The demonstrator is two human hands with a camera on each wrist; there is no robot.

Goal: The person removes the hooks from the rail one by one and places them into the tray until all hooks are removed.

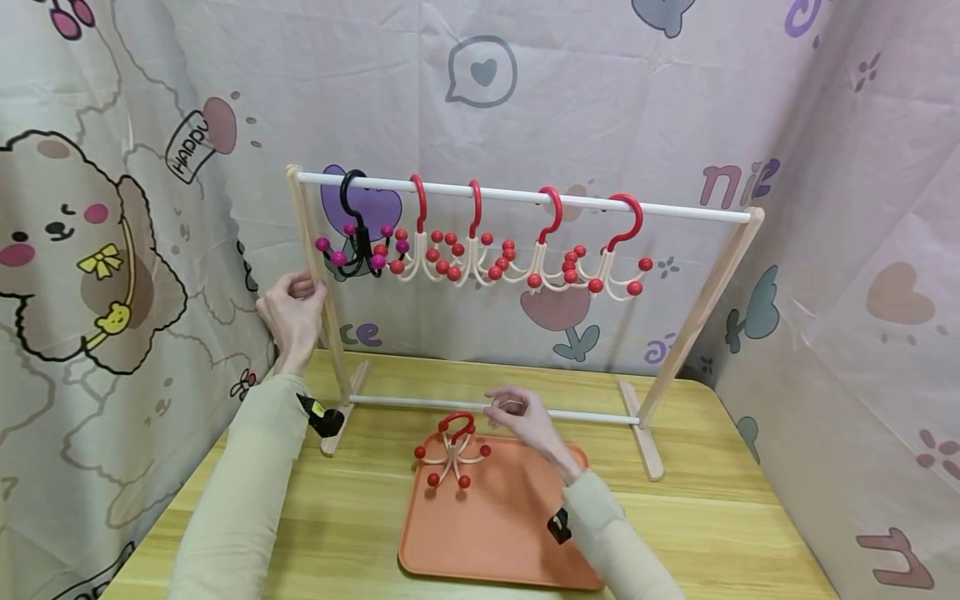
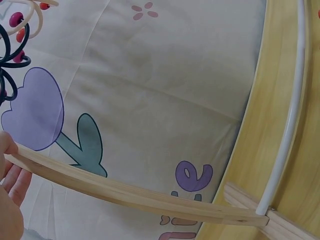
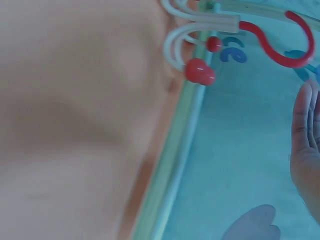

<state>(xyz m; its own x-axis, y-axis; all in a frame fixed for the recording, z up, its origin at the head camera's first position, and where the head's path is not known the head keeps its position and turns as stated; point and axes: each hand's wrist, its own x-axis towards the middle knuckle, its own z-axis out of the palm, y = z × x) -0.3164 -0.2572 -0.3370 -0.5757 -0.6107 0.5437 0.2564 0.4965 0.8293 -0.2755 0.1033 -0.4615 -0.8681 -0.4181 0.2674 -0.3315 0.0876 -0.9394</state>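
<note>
My left hand [image 1: 291, 312] holds the left wooden post [image 2: 115, 191] of a garment rack, thumb on one side and fingers on the other. Over the back of an orange tray [image 1: 502, 542], my right hand [image 1: 528, 422] hovers with nothing in it, its fingers loosely bent. Just left of it, a cream octopus-style hook hanger [image 1: 452, 452] with a red hook and red ball tips stands on the tray. The right wrist view shows this hanger's red hook [image 3: 287, 61] close to the right fingertips but apart from them.
From the white top rail [image 1: 517, 195] hang a black hanger [image 1: 363, 242] with magenta balls and several cream hangers [image 1: 472, 250] with red hooks. A lower white rail [image 1: 420, 403] and the rack's right foot [image 1: 645, 442] stand behind the tray. Printed cloth surrounds the wooden table [image 1: 712, 517].
</note>
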